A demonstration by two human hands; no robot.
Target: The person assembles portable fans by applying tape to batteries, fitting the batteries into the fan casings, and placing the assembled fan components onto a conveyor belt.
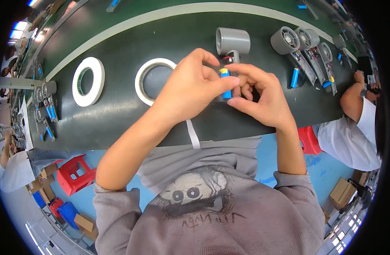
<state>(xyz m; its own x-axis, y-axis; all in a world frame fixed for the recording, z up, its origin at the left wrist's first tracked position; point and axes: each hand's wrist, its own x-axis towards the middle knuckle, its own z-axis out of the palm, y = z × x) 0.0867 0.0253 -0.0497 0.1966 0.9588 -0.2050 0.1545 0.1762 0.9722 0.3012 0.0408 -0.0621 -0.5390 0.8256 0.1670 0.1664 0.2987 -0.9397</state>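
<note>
In front of me a blue cylindrical battery with a yellow top stands roughly upright between my two hands. My left hand is closed on it, the thumb lying across its side. My right hand curls round it from the right, index finger near the top and thumb by the lower end. Just beyond them lies a grey fan housing, its narrow stem with thin red wires pointing at my fingers. My hands hide part of that stem. A roll of white tape sits behind my left wrist.
Another white tape roll lies farther left. A white strip hangs at the table's near edge. Several grey fan units rest at the right beside another blue battery. A co-worker's arm is at far right; red stools stand below.
</note>
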